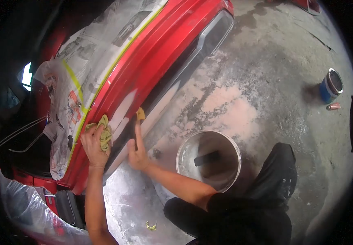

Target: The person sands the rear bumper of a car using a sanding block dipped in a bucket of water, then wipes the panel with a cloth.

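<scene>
My left hand (94,146) is closed on a crumpled yellow-green cloth (105,134), which rests against a red car body panel (143,69). To its right, my right hand (139,154) is at the lower part of the panel, fingers pointing forward. A small yellow pad (141,114) shows at those fingertips; its exact kind is hard to make out. Pale, whitish patches (125,107) mark the red surface just ahead of both hands. Newspaper masking (90,53), edged with yellow-green tape (121,55), covers the area left of the panel.
A round bucket (179,159) with a dark block (207,158) inside stands by my knee. Pinkish dust (229,108) is spread on the concrete floor. Farther right are a blue can (329,90) and a small reddish item (333,106). Plastic sheeting (25,208) hangs at lower left.
</scene>
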Tool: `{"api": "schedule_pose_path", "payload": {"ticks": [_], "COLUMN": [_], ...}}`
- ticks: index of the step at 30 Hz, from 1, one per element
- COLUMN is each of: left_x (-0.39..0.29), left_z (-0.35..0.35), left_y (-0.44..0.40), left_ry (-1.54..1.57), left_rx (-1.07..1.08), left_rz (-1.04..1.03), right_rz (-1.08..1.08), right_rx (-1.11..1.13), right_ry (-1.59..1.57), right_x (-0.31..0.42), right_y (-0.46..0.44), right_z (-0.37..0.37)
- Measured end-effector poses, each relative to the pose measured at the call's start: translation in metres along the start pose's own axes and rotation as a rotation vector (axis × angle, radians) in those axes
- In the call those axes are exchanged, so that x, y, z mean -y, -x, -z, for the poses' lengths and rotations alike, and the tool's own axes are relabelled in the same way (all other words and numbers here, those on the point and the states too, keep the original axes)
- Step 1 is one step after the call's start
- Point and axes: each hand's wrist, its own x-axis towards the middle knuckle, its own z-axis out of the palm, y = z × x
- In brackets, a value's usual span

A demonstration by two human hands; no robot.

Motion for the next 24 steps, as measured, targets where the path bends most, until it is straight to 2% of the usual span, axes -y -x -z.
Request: {"api": "schedule_pose_path", "payload": {"ticks": [4, 6, 8, 10, 13, 15, 18, 20, 21, 22, 24], "left_x": [0.007, 0.007, 0.006, 0.009, 0.009, 0.006, 0.005, 0.007, 0.006, 0.004, 0.004], "left_z": [-0.006, -0.006, -0.003, -0.004, -0.005, -0.002, -0.005, -0.004, -0.002, -0.002, -0.002], "left_y": [0.007, 0.005, 0.009, 0.009, 0.011, 0.006, 0.006, 0.007, 0.004, 0.003, 0.004], "left_ry": [-0.027, -0.021, -0.019, -0.023, -0.002, -0.023, -0.007, -0.011, -0.007, -0.001, 0.030], "left_rx": [0.018, 0.024, 0.064, 0.111, 0.069, 0.070, 0.005, 0.009, 0.012, 0.015, 0.006], "left_rz": [0.025, 0.029, 0.051, 0.081, 0.065, 0.046, 0.014, 0.000, -0.009, -0.014, -0.003], "right_rz": [0.129, 0.213, 0.237, 0.196, 0.236, 0.272, 0.241, 0.329, 0.371, 0.346, 0.305], "right_rx": [-0.040, -0.127, -0.343, -0.372, -0.297, -0.168, -0.147, -0.330, -0.378, -0.384, -0.313], "right_ry": [0.001, 0.058, 0.241, -0.101, 0.279, 0.214, 0.144, 0.384, 0.407, 0.510, 0.492], "right_x": [-0.019, -0.008, 0.014, 0.047, 0.031, 0.007, 0.005, 0.028, 0.043, 0.051, 0.090], "right_y": [-0.013, -0.066, -0.140, -0.197, -0.150, -0.079, -0.078, -0.164, -0.210, -0.246, -0.266], "right_z": [-0.002, 0.017, 0.056, 0.092, 0.068, 0.024, 0.021, 0.068, 0.099, 0.129, 0.158]}}
